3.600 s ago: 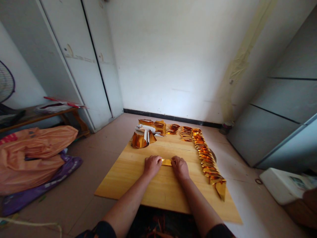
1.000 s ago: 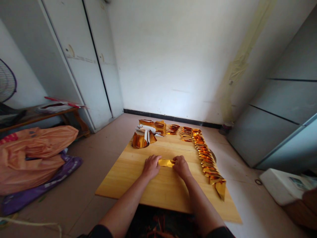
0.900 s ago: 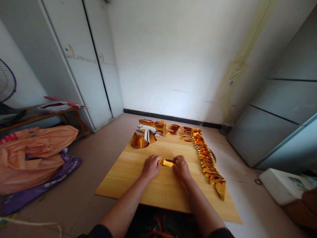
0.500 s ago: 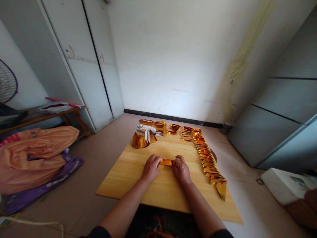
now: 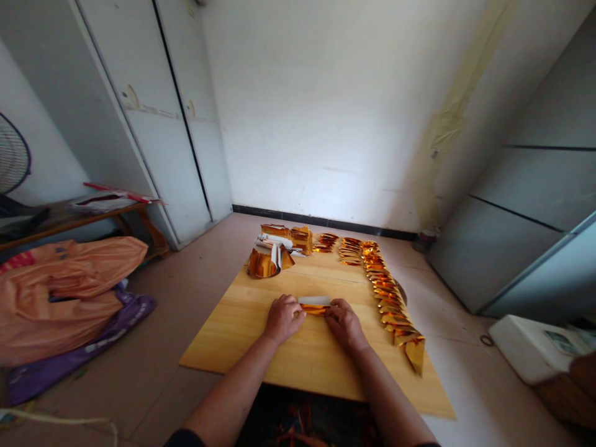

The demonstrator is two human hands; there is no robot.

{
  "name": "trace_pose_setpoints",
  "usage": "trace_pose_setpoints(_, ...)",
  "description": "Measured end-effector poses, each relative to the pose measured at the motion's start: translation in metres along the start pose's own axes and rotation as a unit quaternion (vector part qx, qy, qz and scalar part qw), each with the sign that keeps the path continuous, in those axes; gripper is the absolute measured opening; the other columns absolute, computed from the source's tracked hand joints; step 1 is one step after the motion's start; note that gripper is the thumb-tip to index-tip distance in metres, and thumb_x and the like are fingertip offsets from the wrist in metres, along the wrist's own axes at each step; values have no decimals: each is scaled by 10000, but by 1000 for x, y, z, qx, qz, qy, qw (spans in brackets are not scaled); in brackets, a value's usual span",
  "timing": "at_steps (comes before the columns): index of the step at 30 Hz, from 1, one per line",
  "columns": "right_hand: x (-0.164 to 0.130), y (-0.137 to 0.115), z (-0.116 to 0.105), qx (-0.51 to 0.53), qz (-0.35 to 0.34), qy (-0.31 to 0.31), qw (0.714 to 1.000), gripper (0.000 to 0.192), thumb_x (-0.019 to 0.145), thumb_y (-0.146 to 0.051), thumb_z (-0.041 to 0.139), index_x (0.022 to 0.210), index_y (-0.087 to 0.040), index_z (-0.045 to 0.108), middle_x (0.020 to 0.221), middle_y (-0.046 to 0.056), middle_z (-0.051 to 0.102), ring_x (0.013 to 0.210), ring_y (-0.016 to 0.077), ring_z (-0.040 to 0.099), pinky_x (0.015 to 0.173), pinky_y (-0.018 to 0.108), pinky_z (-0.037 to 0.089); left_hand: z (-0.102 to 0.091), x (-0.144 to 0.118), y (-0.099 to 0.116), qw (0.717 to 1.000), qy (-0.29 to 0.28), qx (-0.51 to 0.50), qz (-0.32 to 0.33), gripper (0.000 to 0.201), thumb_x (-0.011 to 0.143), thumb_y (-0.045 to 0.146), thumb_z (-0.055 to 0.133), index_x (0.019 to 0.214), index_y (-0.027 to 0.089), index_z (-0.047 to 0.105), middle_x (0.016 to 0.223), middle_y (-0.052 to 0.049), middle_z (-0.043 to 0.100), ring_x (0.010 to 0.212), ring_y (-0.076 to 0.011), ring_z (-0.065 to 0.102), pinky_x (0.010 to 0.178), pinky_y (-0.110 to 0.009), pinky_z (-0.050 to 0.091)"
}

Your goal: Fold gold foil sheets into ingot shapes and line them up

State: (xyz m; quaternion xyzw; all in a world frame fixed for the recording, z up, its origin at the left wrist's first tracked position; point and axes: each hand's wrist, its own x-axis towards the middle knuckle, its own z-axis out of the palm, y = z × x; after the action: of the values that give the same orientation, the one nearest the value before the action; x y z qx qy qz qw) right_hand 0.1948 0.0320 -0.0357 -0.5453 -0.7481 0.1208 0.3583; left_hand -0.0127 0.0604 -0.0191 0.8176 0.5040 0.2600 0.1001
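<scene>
Between my two hands lies a sheet of gold foil paper [image 5: 315, 308], partly folded, with a white strip of its back showing along the far side. My left hand [image 5: 283, 318] has its fingers closed on the left end. At the right end, my right hand [image 5: 344, 323] pinches the paper the same way. Both hands rest low over the wooden board [image 5: 242, 347]. A long row of folded gold foil pieces [image 5: 388, 295] overlaps along the board's right side, and shorter rows continue along the far edge.
Loose gold and white sheets [image 5: 265, 262] stand curled at the board's far left corner. An orange bag [image 5: 74, 279] and a purple bag [image 5: 88, 347] lie on the floor to the left. At the right is a white box [image 5: 535, 347]. Grey cabinets [image 5: 153, 112] flank the white wall.
The foil paper showed only a narrow gold strip before; now a white strip shows behind the gold. My hands have shifted slightly, with the right hand a little lower.
</scene>
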Motion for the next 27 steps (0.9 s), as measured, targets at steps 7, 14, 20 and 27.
trace_pose_setpoints(7, 9, -7, -10, 4, 79, -55, 995, 177, 852, -184, 499, 766, -181, 653, 892, 45, 581, 820, 128, 576, 757, 212, 446, 1, 2, -1, 999, -22, 18, -19, 222, 842, 262, 512, 707, 213, 681, 795, -33, 617, 848, -167, 535, 767, -287, 377)
trace_pose_setpoints(14, 24, -11, -5, -98, 153, -76, 980, 189, 855, -193, 505, 764, -161, 667, 843, 40, 598, 756, 114, 581, 673, 182, 395, 7, 5, -3, 999, -9, 33, -30, 126, 816, 232, 548, 740, 211, 647, 818, -25, 620, 843, -164, 536, 752, -277, 365)
trace_pose_setpoints(20, 32, -14, -1, -168, 189, -79, 964, 202, 846, -200, 510, 767, -165, 693, 836, 51, 633, 721, 114, 588, 611, 188, 352, 9, 10, -1, 996, -21, 71, -58, 125, 832, 236, 522, 767, 196, 621, 851, -38, 644, 864, -179, 554, 757, -291, 368)
trace_pose_setpoints(27, 36, -19, -1, -183, 223, -78, 954, 208, 839, -218, 516, 736, -170, 690, 822, 55, 652, 689, 119, 586, 564, 203, 319, 5, 13, 7, 989, -49, 106, -87, 120, 825, 230, 506, 776, 196, 610, 857, -44, 652, 862, -186, 564, 737, -300, 370)
